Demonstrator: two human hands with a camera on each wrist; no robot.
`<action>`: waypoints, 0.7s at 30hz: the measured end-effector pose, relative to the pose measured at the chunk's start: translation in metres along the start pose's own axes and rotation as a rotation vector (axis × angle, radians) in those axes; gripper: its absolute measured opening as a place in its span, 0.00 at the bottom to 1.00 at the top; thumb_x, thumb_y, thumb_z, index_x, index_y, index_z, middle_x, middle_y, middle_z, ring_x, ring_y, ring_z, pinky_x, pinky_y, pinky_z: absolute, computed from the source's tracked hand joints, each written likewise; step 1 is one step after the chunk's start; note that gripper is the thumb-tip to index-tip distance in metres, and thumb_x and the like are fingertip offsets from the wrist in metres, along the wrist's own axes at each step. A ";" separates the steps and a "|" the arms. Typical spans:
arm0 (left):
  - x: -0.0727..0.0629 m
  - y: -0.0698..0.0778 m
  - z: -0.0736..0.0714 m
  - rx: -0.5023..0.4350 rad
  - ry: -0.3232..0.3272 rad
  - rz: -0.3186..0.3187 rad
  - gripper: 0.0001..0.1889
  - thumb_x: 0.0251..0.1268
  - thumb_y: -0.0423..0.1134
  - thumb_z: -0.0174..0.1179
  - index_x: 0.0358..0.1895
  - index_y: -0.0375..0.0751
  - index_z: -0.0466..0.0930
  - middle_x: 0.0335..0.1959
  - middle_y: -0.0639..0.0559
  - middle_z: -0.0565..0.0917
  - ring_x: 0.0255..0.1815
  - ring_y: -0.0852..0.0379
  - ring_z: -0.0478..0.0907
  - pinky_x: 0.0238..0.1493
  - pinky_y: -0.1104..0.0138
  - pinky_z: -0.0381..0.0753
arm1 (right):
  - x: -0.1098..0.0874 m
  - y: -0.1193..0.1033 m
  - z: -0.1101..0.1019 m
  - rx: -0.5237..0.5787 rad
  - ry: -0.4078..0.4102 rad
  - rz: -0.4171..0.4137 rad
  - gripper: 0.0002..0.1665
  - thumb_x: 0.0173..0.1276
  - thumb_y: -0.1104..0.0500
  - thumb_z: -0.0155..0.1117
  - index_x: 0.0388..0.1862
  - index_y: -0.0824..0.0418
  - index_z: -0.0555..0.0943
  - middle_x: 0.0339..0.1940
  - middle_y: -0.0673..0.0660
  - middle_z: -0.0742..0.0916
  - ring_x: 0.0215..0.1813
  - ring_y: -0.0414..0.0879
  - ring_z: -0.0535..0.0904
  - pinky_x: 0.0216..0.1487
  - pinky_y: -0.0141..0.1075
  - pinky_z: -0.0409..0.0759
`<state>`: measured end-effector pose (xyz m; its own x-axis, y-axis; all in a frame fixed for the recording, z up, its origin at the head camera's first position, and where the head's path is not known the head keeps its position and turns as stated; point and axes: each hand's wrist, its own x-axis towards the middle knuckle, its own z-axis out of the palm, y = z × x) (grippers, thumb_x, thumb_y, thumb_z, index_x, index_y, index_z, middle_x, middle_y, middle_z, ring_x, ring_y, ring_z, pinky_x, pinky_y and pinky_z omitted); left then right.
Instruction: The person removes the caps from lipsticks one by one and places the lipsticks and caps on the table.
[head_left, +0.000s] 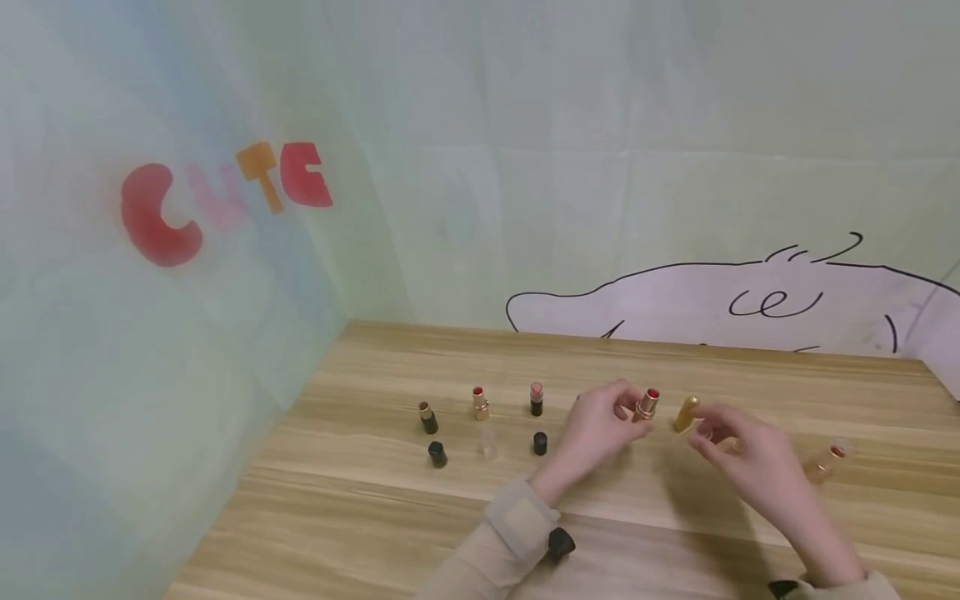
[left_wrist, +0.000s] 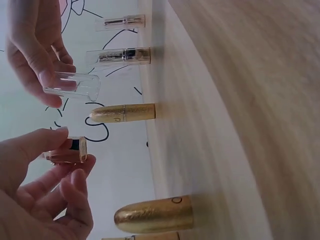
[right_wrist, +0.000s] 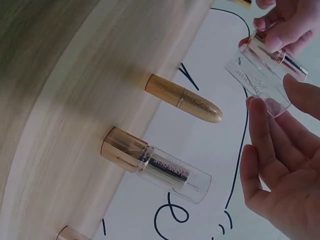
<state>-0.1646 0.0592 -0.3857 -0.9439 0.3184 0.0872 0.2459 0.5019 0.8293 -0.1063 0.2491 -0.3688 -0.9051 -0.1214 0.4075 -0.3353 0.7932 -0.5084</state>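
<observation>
My left hand [head_left: 600,425] holds an uncapped lipstick [head_left: 648,402] with a rose-gold base and a red tip, raised above the table. Its thumb and fingers pinch the base in the left wrist view. To its right, my right hand [head_left: 750,454] pinches a clear cap [left_wrist: 75,86] between thumb and fingers. The cap, with dark lettering, overlaps the lipstick's base in the right wrist view but stands apart from it in the left wrist view. Beyond the hands, between them, a gold bullet-shaped lipstick tube [head_left: 686,414] stands upright.
On the left stand uncapped lipsticks: a black one [head_left: 428,418], a gold one with red [head_left: 480,403] and a pink one [head_left: 536,400]. Before them are a black cap [head_left: 437,454], a clear cap [head_left: 489,443] and another black cap [head_left: 540,443]. A clear-capped lipstick [right_wrist: 165,167] stands right.
</observation>
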 end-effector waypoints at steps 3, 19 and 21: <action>0.003 -0.001 0.004 0.050 -0.004 -0.016 0.10 0.54 0.39 0.70 0.40 0.51 0.81 0.36 0.61 0.85 0.29 0.72 0.74 0.30 0.78 0.73 | 0.001 0.000 0.006 -0.038 -0.029 -0.023 0.15 0.53 0.64 0.73 0.41 0.61 0.84 0.27 0.48 0.87 0.30 0.33 0.78 0.34 0.33 0.75; 0.014 -0.007 0.016 0.378 0.028 0.005 0.08 0.50 0.36 0.70 0.28 0.46 0.78 0.25 0.59 0.78 0.27 0.66 0.69 0.28 0.78 0.65 | 0.005 -0.004 0.036 -0.084 -0.122 -0.041 0.13 0.50 0.66 0.73 0.36 0.64 0.83 0.28 0.56 0.88 0.30 0.44 0.82 0.31 0.38 0.82; 0.016 -0.007 0.017 0.401 0.031 -0.010 0.08 0.51 0.37 0.70 0.27 0.46 0.78 0.23 0.59 0.78 0.25 0.66 0.69 0.26 0.77 0.65 | 0.006 -0.005 0.038 -0.092 -0.126 -0.038 0.13 0.50 0.66 0.74 0.36 0.64 0.83 0.27 0.55 0.88 0.30 0.43 0.82 0.31 0.38 0.81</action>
<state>-0.1772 0.0747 -0.3994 -0.9512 0.2911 0.1020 0.2978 0.7806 0.5495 -0.1197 0.2216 -0.3926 -0.9197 -0.2216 0.3241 -0.3498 0.8372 -0.4203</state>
